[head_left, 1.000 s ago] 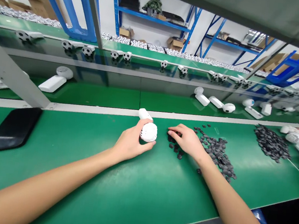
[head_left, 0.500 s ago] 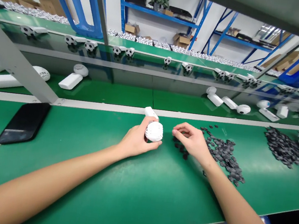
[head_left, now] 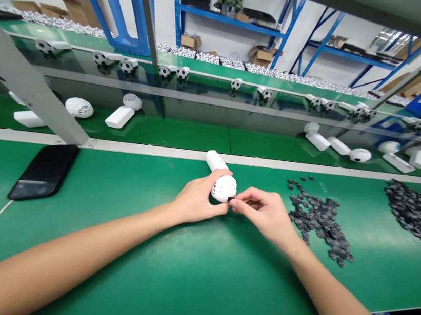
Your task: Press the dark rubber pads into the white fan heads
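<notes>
My left hand (head_left: 199,201) grips a white plastic device by its round perforated head (head_left: 224,188). The device's white rectangular handle (head_left: 215,161) points away from me, past my fingers. My right hand (head_left: 265,214) is right next to the head, pinching a small dark piece (head_left: 232,199) between finger and thumb against its side. A loose pile of similar dark pieces (head_left: 321,218) lies to the right of that hand, not touching it.
A second dark pile (head_left: 414,215) lies further right, and a black flat pad (head_left: 43,173) lies left on the green bench. Behind a pale rail, white devices stand on a belt (head_left: 167,131). A grey strut (head_left: 27,76) slants across the left, with blue shelving beyond.
My right hand has moved left from the dark pieces to the device's head, now with a dark piece pinched in it. The view has swung slightly, shifting the scene right.
</notes>
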Demonstrator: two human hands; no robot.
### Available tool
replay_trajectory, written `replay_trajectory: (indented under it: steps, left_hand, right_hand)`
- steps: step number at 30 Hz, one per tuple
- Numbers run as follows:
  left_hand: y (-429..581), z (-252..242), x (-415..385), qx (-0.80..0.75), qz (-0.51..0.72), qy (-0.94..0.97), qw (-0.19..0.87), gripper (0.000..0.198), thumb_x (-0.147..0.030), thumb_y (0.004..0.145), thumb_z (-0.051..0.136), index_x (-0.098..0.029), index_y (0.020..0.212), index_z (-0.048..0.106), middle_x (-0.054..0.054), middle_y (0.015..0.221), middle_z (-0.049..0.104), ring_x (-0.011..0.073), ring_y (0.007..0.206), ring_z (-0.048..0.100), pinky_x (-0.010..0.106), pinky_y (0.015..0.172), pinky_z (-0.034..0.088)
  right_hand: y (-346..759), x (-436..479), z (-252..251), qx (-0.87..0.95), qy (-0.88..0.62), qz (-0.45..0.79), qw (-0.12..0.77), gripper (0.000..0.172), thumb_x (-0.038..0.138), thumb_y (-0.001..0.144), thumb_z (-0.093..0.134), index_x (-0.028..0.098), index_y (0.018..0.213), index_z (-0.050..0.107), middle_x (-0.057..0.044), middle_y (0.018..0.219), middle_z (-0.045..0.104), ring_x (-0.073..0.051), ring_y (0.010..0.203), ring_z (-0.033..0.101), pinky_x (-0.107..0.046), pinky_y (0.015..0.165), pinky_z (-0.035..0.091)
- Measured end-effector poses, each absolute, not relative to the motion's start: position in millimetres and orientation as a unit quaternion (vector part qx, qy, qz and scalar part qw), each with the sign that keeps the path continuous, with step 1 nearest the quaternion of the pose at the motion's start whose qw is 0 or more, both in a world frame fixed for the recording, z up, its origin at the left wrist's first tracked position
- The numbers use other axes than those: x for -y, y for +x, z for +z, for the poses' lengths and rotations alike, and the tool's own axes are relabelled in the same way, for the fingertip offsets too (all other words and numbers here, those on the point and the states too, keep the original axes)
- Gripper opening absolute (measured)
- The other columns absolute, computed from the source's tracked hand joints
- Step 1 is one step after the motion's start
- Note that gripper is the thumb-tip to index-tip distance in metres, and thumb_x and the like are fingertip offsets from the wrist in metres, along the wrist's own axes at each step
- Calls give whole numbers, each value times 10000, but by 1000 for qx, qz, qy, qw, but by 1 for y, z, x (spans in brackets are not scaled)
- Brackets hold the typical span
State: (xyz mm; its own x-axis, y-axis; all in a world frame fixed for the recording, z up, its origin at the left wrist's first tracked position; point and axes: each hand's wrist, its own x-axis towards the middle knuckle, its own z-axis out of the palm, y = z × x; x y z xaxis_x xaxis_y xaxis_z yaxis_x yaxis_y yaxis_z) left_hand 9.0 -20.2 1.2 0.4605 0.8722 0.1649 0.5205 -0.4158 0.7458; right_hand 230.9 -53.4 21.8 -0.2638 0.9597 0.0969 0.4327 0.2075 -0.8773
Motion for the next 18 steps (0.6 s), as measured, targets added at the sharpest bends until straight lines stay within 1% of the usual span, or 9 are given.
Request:
replay_trajectory:
  steps: [3, 5, 7, 9, 14, 16, 18]
  left_hand:
    - [10, 4, 22, -438, 261, 801, 312, 757, -449, 797, 762, -346, 1451, 395, 15, 1120, 721, 252, 861, 679, 334, 719, 494]
    - [10, 6, 23, -434, 248, 806, 317, 812, -550, 768, 792, -345, 1444, 393, 18, 1144, 719, 271, 889, 684, 353, 733, 503]
    - [10, 6, 23, -436, 243, 804, 322, 832, -663, 761, 779, -337, 1429, 405, 29, 1156, 720, 286, 907, 686, 364, 732, 505]
    - [9, 4, 22, -435, 249, 802, 323, 839, -730, 776, 743, -322, 1428, 407, 45, 1160, 721, 291, 909, 688, 369, 733, 505]
    - [7, 1, 20, -417, 251, 817, 309, 815, -725, 800, 735, -297, 1418, 419, 62, 1132, 728, 285, 877, 702, 347, 709, 494]
    - [6, 2, 20, -422, 245, 820, 298, 792, -710, 804, 741, -295, 1405, 434, 54, 1094, 734, 281, 855, 705, 336, 691, 484]
    - [6, 3, 21, -428, 244, 821, 288, 774, -714, 809, 733, -290, 1391, 449, 47, 1054, 737, 274, 827, 703, 330, 678, 472]
  right_hand:
    - [228, 55, 22, 709, -502, 346, 355, 216, 441, 910, 776, 233, 853, 756, -3, 791, 784, -176, 658, 707, -279, 628, 557]
    - [227, 56, 21, 719, -501, 318, 362, 215, 440, 899, 791, 240, 837, 741, -1, 791, 784, -182, 665, 709, -289, 648, 561]
    - [225, 57, 18, 732, -505, 289, 354, 245, 454, 899, 790, 248, 790, 715, 0, 753, 770, -188, 643, 690, -300, 622, 543]
    - [224, 57, 14, 746, -510, 257, 343, 293, 482, 921, 758, 254, 752, 686, -3, 709, 744, -191, 613, 657, -311, 589, 508]
    - [225, 55, 6, 763, -510, 236, 319, 355, 536, 973, 675, 258, 754, 640, -5, 704, 711, -190, 608, 608, -323, 583, 452]
    - [225, 55, 6, 766, -507, 239, 315, 339, 521, 974, 679, 258, 766, 629, -5, 731, 708, -191, 632, 607, -324, 600, 458]
    - [225, 54, 6, 767, -498, 242, 325, 298, 495, 967, 697, 259, 801, 622, -14, 798, 708, -201, 694, 627, -327, 636, 490]
